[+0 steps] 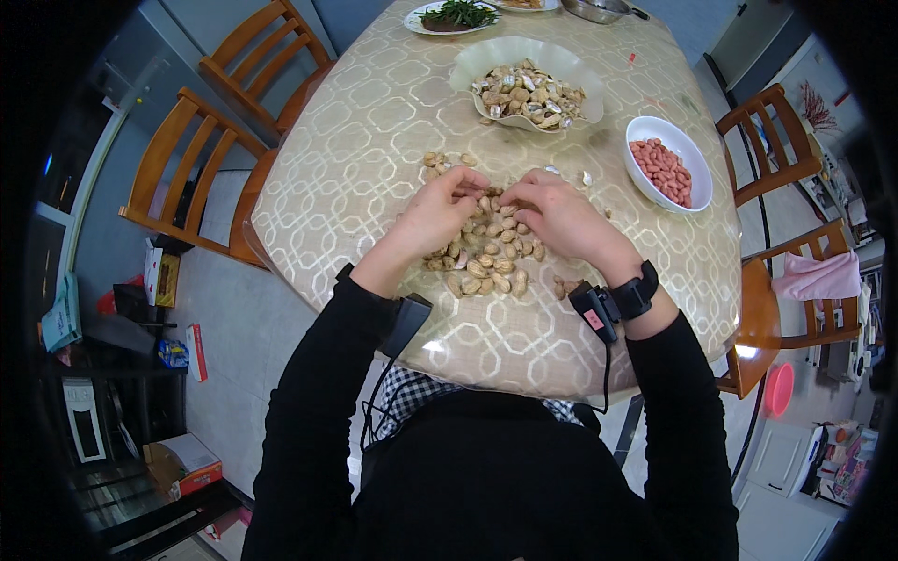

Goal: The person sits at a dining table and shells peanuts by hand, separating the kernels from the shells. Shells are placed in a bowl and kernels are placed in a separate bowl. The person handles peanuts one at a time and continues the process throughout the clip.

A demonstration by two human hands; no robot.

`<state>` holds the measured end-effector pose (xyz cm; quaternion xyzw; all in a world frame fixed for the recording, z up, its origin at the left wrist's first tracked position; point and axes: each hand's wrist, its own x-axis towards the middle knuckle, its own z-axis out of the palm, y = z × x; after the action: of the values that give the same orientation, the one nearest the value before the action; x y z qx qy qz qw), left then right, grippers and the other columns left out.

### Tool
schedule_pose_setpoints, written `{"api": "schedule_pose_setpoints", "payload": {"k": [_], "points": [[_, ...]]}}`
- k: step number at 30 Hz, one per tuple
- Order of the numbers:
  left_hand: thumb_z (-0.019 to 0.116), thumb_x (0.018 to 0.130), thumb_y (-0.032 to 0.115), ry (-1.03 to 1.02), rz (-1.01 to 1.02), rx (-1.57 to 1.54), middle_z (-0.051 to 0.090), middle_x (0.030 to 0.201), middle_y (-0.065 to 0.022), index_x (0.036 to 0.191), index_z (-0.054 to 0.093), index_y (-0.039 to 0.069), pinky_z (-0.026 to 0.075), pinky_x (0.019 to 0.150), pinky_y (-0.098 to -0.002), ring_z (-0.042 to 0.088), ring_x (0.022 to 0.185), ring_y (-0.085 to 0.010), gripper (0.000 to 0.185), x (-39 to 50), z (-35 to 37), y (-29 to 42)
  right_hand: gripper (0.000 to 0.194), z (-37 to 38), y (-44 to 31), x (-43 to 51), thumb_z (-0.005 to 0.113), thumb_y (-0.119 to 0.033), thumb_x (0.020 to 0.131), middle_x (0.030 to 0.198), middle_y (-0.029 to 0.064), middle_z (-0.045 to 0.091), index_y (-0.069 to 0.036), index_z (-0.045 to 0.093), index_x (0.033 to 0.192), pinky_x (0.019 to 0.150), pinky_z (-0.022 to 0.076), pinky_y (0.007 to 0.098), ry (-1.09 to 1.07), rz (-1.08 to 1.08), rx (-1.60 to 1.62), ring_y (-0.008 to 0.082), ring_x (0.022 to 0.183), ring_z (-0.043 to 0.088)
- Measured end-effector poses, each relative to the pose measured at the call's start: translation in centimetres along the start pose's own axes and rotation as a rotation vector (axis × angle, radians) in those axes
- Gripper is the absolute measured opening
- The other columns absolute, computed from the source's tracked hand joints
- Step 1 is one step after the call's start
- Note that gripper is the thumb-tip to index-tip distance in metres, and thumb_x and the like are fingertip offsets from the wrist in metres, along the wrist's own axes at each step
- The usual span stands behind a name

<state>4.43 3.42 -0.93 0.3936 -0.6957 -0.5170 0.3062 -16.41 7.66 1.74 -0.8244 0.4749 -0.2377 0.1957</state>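
Observation:
A pile of unshelled peanuts [493, 249] lies on the patterned tablecloth in front of me. My left hand [442, 210] is over the pile's far left side, its fingers curled inward. Facing it, my right hand [554, 214] bends its fingers over the far right side. Some brown peanuts show between the two sets of fingertips; whether either hand grips one is hidden. Beyond my hands stands a wavy-rimmed pale bowl [466, 70] heaped with peanut shells [526, 91]. To the right, a white bowl [635, 175] holds shelled pink peanut kernels [661, 172].
A few peanuts [436, 161] lie beyond my left hand, and more [563, 287] near my right wrist. Shell bits [587, 178] are scattered right of my fingers. A plate of green vegetables [456, 15] and a metal pan [596, 10] stand at the far end. Wooden chairs [189, 168] flank the table.

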Motion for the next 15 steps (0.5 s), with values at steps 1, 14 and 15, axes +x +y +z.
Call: {"api": "schedule_pose_setpoints", "payload": {"k": [1,14,15], "points": [[0.051,0.088,0.002,-0.007,-0.012,-0.02,0.062,0.106,-0.0103,0.111,0.055,0.0,0.046,0.088,-0.0291,0.059,0.102,-0.0188,0.024,0.1,0.2,-0.1,0.024,-0.1,0.1,-0.1,0.062,-0.002,0.079,0.093,0.0104,0.059,-0.005,0.062,0.103,0.077,0.0482,0.0346,0.018,0.02,-0.022,0.0252,0.09,0.059],[0.053,0.096,0.02,-0.118,-0.01,-0.272,0.058,0.085,-0.001,0.107,0.053,0.002,0.045,0.061,-0.0224,0.054,0.071,-0.0067,0.021,2.9,1.7,2.9,0.015,-0.2,1.0,-0.4,0.06,-0.002,0.088,0.099,0.0014,0.055,-0.002,0.056,0.103,0.08,0.0463,0.0262,0.359,0.2,0.838,0.0112,0.092,0.055],[0.053,0.096,0.022,-0.127,-0.046,-0.335,0.058,0.083,-0.0006,0.105,0.053,0.002,0.044,0.059,-0.022,0.052,0.068,-0.006,0.022,3.1,1.9,3.1,0.018,-0.1,0.9,-0.3,0.06,0.0,0.087,0.101,0.0027,0.055,-0.002,0.057,0.104,0.08,0.0468,0.0264,0.396,0.12,0.756,0.0121,0.093,0.056]]}}
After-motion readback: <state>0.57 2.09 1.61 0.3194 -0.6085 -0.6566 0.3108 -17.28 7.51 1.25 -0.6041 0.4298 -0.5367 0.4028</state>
